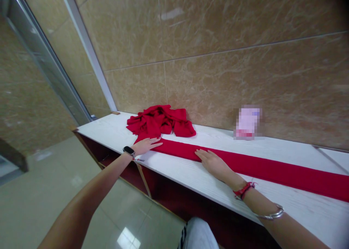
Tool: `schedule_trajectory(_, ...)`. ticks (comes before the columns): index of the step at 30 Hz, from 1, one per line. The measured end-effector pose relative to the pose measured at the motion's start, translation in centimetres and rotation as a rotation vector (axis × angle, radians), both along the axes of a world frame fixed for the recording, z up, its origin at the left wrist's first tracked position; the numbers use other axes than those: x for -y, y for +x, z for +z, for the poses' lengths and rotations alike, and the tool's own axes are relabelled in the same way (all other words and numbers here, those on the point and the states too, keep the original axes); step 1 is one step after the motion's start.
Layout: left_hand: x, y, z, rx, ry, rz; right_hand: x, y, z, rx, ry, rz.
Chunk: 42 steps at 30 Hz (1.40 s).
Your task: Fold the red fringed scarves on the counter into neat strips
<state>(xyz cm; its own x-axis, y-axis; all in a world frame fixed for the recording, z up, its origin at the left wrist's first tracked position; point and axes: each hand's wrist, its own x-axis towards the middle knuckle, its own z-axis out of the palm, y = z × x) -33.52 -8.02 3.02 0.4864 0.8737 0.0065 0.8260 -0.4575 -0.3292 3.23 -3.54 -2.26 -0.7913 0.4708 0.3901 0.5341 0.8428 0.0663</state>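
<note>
A red cloth point(272, 171) is laid in a long strip along the white counter point(174, 169). Both arms are extended; the left hand point(147, 146) and right hand point(214, 163) are placed palm-down upon it, fingers spread.

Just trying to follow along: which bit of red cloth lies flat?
The long strip, with the left hand and right hand on it; the heap by the wall lies bunched.
</note>
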Motion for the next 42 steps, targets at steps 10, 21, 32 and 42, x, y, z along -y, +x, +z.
schedule_trajectory(10, 0.5, 1.2, 0.9, 0.015, -0.114, 0.135, -0.5, 0.7, 0.3, 0.007, -0.113, 0.005)
schedule_trajectory(21, 0.6, -1.7, -0.1, -0.012, -0.073, 0.203, -0.4, 0.9, 0.0, 0.029, -0.166, 0.039)
schedule_trajectory(32, 1.7, -5.0, 0.6, 0.162, -0.028, 0.43, 1.4, -7.1, 3.4, 0.009, -0.16, 0.012)
schedule_trajectory(42, 0.3, 1.4, -3.2, 0.296, 0.072, 0.443, 1.3, -13.9, 2.7, 0.079, -0.335, -0.064)
